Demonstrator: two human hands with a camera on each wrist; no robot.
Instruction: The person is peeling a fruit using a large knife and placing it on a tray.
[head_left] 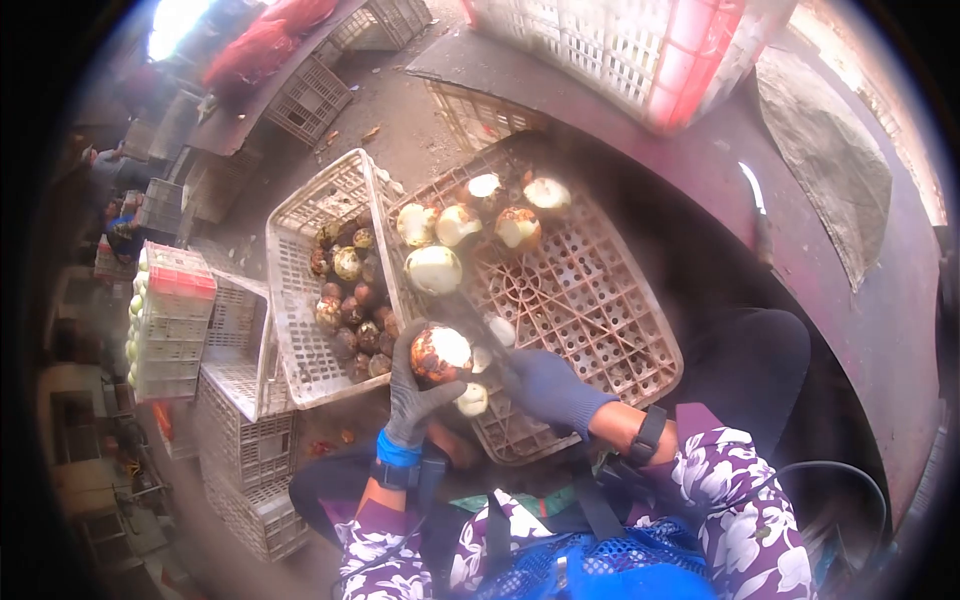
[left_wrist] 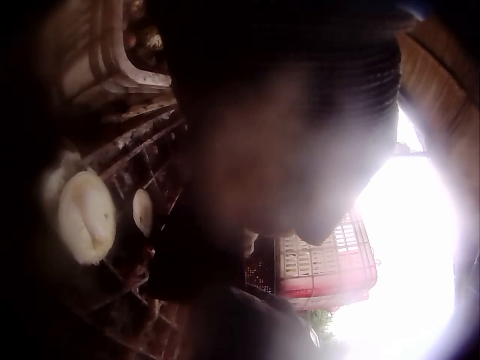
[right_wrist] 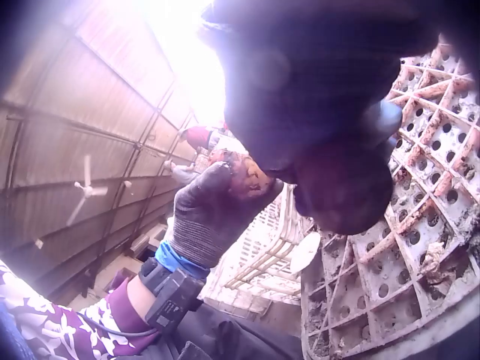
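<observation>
In the head view my gloved left hand (head_left: 418, 385) grips a round, brown-skinned root (head_left: 441, 353) with a white cut face on top. My right hand (head_left: 548, 385), in a blue-purple glove, is closed beside it, gripping what looks like a dark-bladed knife (head_left: 478, 318) that points up and left. Pale cut slices (head_left: 472, 400) lie on the crate below the hands. Several partly peeled roots, one nearly all white (head_left: 434, 270), sit along the far left part of the brown lattice crate (head_left: 590, 300). In the left wrist view, the hand is dark and blurred.
A white crate (head_left: 285, 340) of unpeeled brown roots (head_left: 350, 310) stands left of the lattice crate. More crates (head_left: 245, 430) are stacked at far left. On the right, a dark table (head_left: 720, 170) carries a knife with a pale blade (head_left: 755, 190), a grey cloth (head_left: 825, 160) and a red-white crate (head_left: 620, 60).
</observation>
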